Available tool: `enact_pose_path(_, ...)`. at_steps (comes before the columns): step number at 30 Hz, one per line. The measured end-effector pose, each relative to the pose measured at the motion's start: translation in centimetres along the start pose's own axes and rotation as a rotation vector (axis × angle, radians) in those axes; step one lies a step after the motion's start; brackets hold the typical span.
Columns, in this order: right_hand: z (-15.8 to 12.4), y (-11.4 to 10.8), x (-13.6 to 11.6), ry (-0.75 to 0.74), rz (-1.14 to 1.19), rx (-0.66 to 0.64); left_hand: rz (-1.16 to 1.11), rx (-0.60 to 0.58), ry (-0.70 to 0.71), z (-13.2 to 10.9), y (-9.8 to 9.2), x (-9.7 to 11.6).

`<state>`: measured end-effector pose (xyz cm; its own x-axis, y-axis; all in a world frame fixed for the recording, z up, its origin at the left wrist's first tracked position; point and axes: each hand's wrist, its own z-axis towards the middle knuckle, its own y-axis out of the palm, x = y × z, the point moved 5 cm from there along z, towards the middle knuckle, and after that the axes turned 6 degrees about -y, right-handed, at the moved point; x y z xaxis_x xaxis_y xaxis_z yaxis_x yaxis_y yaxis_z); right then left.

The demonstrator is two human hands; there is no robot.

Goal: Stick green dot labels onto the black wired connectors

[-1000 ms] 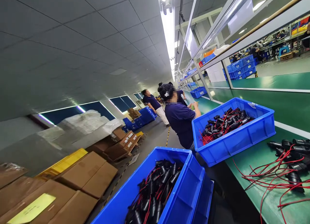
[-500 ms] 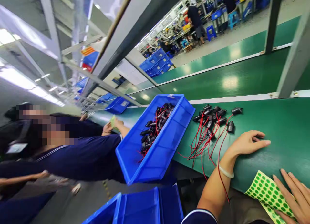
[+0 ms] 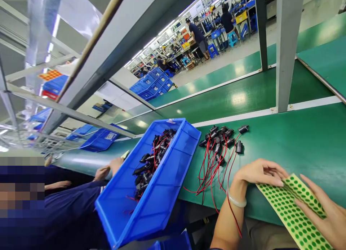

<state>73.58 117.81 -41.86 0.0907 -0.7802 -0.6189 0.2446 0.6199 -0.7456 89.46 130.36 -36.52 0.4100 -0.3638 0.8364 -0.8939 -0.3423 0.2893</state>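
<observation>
Left hand [image 3: 258, 172] moved onto green-dotted sheet [image 3: 286, 205], sheet gripped by its fingers and those of right hand [image 3: 333, 223], black wired parts [image 3: 217, 146] heaped on green surface [image 3: 273, 138].

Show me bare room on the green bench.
The green bench looks bare right of the wired black parts, between the white strip behind and the left hand and right hand in front. Crowded: leftward, those parts and the blue bin; near edge, hands and dotted sheet.

Showing smooth plastic on the blue crate [image 3: 165, 194], duller black plastic on the wired pieces [image 3: 217, 140]; gleaming softly across the smooth green table [image 3: 305, 142]; looking papery on the sticker sheet [image 3: 293, 208], polished on the bangle [image 3: 238, 201]
</observation>
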Motion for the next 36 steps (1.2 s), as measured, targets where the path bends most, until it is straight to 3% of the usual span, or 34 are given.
enact_pose_path(3,4.8,-1.6,-1.4,-0.082,0.001,0.095,-0.006,0.299,0.114,-0.6,-1.1,0.8)
enact_pose_path(5,7.7,-3.1,-2.6,-0.183,-0.003,0.199,-0.014,0.407,0.175,-0.9,-1.6,0.9)
enact_pose_path(8,10.9,-4.8,-4.2,-0.343,0.046,0.316,-0.028,0.469,0.265,-1.2,-2.2,1.1)
enact_pose_path(11,12.7,-5.0,-5.1,-0.446,0.099,0.294,0.038,0.504,0.348,-1.5,-2.4,1.5)
enact_pose_path(16,13.4,-3.5,-4.6,-0.405,0.127,0.250,0.291,0.617,0.392,-1.8,-2.5,2.4)
enact_pose_path(25,13.3,-3.8,-3.3,-0.322,0.252,0.173,0.449,0.606,0.416,-1.9,-1.9,2.7)
enact_pose_path(36,13.6,-4.1,-2.4,-0.356,0.153,-0.054,0.682,0.509,0.358,-0.7,-1.4,1.9)
